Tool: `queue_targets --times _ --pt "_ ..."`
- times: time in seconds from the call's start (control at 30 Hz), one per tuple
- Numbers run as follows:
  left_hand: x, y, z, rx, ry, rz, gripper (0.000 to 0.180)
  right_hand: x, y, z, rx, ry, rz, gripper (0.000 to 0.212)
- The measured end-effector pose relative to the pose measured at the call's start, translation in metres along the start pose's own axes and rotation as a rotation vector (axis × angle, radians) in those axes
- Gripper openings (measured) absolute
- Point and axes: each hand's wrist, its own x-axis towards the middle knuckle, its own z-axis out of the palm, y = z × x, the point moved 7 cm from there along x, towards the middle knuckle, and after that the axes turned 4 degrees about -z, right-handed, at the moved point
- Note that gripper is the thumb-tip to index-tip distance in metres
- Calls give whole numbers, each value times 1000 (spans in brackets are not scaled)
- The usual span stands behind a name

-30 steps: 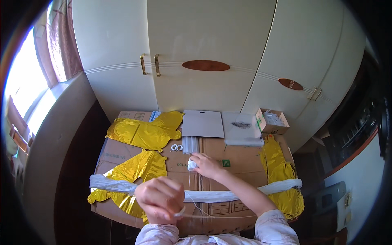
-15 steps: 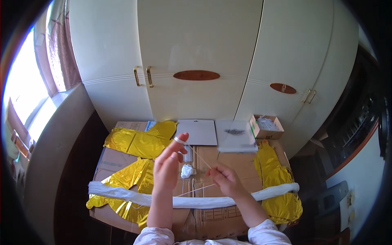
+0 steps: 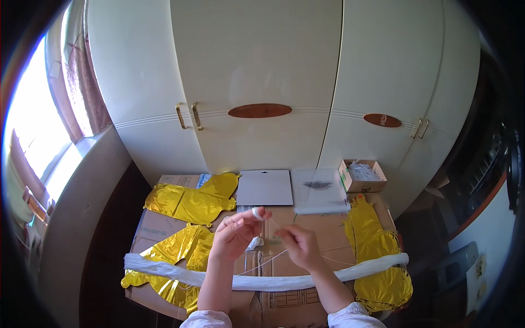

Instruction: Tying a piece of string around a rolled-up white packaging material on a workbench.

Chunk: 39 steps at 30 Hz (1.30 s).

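My left hand (image 3: pixel 235 240) is raised over the middle of the table, its fingers bent toward the right. Several turns of white string (image 3: pixel 255 214) are wound round one of its fingertips. Close by on the right, my right hand (image 3: pixel 301 246) pinches the same string, and a thin length runs between the two hands. Another strand slants from below my right hand down to a long white hank of string (image 3: pixel 273 282), which lies across the table under both forearms. Partly hidden behind my left hand is a small crumpled white wad (image 3: pixel 255 244).
Flat gold foil balloons lie at the far left (image 3: pixel 191 199), near left (image 3: pixel 180 246) and right (image 3: pixel 369 235). At the back are a grey-white board (image 3: pixel 265 187), a clear plastic bag (image 3: pixel 320 191) and a small box (image 3: pixel 363 177) of white pieces. Cardboard (image 3: pixel 333 235) covers the table, before a cream cupboard (image 3: pixel 262 54).
My left hand has tipped from upright to pointing right, and its fingers have bent. The hands have come closer together, shortening the string between them. The whole view has shifted slightly.
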Motion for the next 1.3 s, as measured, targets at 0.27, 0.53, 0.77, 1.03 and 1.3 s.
queue_targets --times 0.27,0.53,0.77,1.03,1.3 --pt "6 -3 19 1135 -24 33 10 2 -20 -17 -95 16 -69 7" --pt "2 -8 17 527 -31 -19 22 4 -11 -2 -216 -114 -126 10" --pt "-2 -11 16 579 -305 -129 14 4 -6 -18 -120 -33 9 9" --pt "3 9 33 1355 -61 80 14 2 -22 -10 -79 -114 -110 7" --pt "7 1 28 1070 66 211 13 4 -15 -4 -119 -170 -94 6"
